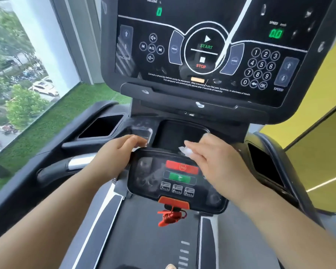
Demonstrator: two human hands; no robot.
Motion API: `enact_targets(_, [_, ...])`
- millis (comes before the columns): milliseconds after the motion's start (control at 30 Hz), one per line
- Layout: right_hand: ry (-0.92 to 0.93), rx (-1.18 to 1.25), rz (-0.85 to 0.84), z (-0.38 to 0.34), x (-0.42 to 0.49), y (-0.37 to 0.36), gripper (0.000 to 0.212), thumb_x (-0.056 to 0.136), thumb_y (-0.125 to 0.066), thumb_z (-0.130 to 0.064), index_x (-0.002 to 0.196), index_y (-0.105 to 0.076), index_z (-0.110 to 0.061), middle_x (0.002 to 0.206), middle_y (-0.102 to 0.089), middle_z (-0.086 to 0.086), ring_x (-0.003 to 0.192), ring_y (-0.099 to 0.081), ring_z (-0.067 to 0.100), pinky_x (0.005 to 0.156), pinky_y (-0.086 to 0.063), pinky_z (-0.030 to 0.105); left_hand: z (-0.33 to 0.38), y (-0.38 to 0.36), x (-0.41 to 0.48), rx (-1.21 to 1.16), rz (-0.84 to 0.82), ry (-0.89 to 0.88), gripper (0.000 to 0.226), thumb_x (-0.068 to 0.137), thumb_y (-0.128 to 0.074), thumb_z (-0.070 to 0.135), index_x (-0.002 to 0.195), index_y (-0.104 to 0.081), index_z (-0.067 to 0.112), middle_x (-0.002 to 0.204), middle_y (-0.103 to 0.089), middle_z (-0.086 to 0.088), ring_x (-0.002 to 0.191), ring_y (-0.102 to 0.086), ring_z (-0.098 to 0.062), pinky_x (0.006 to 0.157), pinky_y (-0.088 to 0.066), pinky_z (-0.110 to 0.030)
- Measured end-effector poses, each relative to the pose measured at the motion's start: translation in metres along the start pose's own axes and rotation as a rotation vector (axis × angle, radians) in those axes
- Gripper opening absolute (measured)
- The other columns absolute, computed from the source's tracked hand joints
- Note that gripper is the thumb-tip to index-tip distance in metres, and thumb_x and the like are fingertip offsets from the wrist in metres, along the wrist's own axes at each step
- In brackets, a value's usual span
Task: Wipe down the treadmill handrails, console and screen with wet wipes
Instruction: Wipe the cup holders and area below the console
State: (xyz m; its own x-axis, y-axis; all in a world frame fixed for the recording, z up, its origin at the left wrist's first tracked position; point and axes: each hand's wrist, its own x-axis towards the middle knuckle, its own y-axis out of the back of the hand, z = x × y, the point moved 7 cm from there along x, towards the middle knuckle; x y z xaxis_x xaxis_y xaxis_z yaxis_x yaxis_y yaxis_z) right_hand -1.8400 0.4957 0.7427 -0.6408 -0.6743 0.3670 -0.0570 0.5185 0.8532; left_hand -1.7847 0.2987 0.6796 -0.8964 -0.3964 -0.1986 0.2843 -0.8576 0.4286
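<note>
The treadmill's big black console screen (202,47) fills the top of the view, lit with START, STOP and a keypad. Below it a small control panel (175,175) carries red and green buttons. My right hand (211,158) hovers over the panel's upper right corner, fingers pinching a crumpled white wet wipe (184,151). My left hand (114,154) rests on the panel's upper left edge, fingers curled near a small clear packet (144,135) in the tray; whether it grips anything is unclear. A chrome-banded left handrail (74,164) runs under my left forearm.
A red safety clip and cord (171,214) hang below the panel. Cup holders sit at left (103,126) and right (264,166). A central tray (180,133) lies behind the panel. A window is at left, a yellow wall at right, the belt (149,239) below.
</note>
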Motion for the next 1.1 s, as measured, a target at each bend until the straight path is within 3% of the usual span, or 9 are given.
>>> enact_targets(100, [-0.038,-0.105,0.024,-0.031,0.020,-0.026,0.006,0.078,-0.070,0.004,0.079,-0.071,-0.002,0.067,-0.043,0.005,0.061,-0.043,0.020,0.044,-0.037,0.032,-0.012,0.010,0.006,0.019,-0.040,0.001,0.038,0.089,-0.036,0.049,0.087,-0.072,0.039,0.095,-0.072,0.015,0.101,-0.064,-0.011,0.098,-0.047,-0.044])
enact_targets(167, [-0.030,-0.168,0.016,-0.049,0.033,-0.043,0.015,0.072,-0.067,0.013,0.073,-0.068,-0.002,0.069,-0.034,0.003,0.063,-0.036,0.021,0.042,-0.024,0.029,-0.021,0.016,0.006,0.036,-0.078,0.007,0.039,0.085,-0.035,0.050,0.084,-0.073,0.040,0.092,-0.072,0.013,0.100,-0.064,-0.015,0.098,-0.046,-0.040])
enact_targets(300, [0.037,-0.231,-0.095,-0.067,0.045,-0.056,0.018,0.086,-0.056,0.005,0.086,-0.071,-0.006,0.075,-0.029,0.001,0.069,-0.033,0.021,0.050,-0.021,0.029,-0.023,0.021,0.002,0.120,-0.097,-0.072,0.036,0.100,-0.035,0.031,0.087,-0.068,0.039,0.099,-0.065,0.016,0.102,-0.057,-0.011,0.091,-0.039,-0.026])
enact_targets(433, [-0.118,-0.250,-0.189,-0.042,0.045,-0.046,0.030,0.098,-0.048,-0.008,0.116,-0.069,-0.019,0.086,-0.042,0.003,0.082,-0.044,0.022,0.063,-0.024,0.025,-0.023,0.020,0.003,0.194,-0.192,-0.161,0.037,0.102,-0.031,0.023,0.110,-0.067,0.027,0.120,-0.061,0.011,0.116,-0.051,-0.010,0.099,-0.034,-0.023])
enact_targets(567, [-0.039,-0.245,-0.069,-0.080,0.043,-0.070,0.019,0.081,-0.067,0.001,0.094,-0.075,-0.012,0.073,-0.030,-0.004,0.065,-0.034,0.017,0.049,-0.024,0.025,-0.024,0.022,0.008,0.207,-0.242,-0.195,0.037,0.102,-0.030,0.024,0.116,-0.065,0.027,0.125,-0.060,0.008,0.118,-0.050,-0.011,0.103,-0.034,-0.026])
enact_targets(667, [-0.022,-0.289,0.066,-0.097,0.038,-0.076,0.007,0.073,-0.069,0.001,0.076,-0.070,-0.006,0.071,-0.044,0.005,0.061,-0.038,0.018,0.047,-0.030,0.025,-0.028,0.022,0.011,0.181,-0.243,-0.203,0.038,0.101,-0.030,0.024,0.118,-0.064,0.025,0.128,-0.059,0.005,0.121,-0.049,-0.014,0.105,-0.034,-0.030])
enact_targets(800, [0.036,-0.402,0.028,-0.115,0.013,-0.088,0.019,0.073,-0.069,-0.001,0.062,-0.056,-0.007,0.069,-0.039,0.001,0.061,-0.040,0.019,0.047,-0.021,0.023,-0.027,0.019,0.006,0.212,-0.279,-0.302,0.041,0.101,-0.025,0.022,0.125,-0.059,0.021,0.131,-0.057,0.002,0.124,-0.047,-0.018,0.106,-0.034,-0.035])
enact_targets(1033, [0.074,-0.493,0.143,-0.118,0.025,-0.079,0.007,0.075,-0.062,-0.006,0.072,-0.068,-0.008,0.071,-0.051,0.002,0.066,-0.045,0.019,0.043,-0.035,0.024,-0.024,0.020,0.004,0.271,-0.270,-0.346,0.042,0.102,-0.022,0.020,0.119,-0.061,0.021,0.122,-0.060,0.001,0.112,-0.051,-0.019,0.096,-0.037,-0.032])
enact_targets(1100, [0.099,-0.467,0.075,-0.126,0.000,-0.102,0.021,0.084,-0.051,-0.011,0.071,-0.067,-0.009,0.072,-0.050,0.001,0.070,-0.038,0.016,0.046,-0.036,0.025,-0.024,0.019,0.003,0.297,-0.266,-0.365,0.042,0.102,-0.023,0.019,0.126,-0.056,0.021,0.129,-0.057,0.000,0.118,-0.049,-0.020,0.099,-0.037,-0.033])
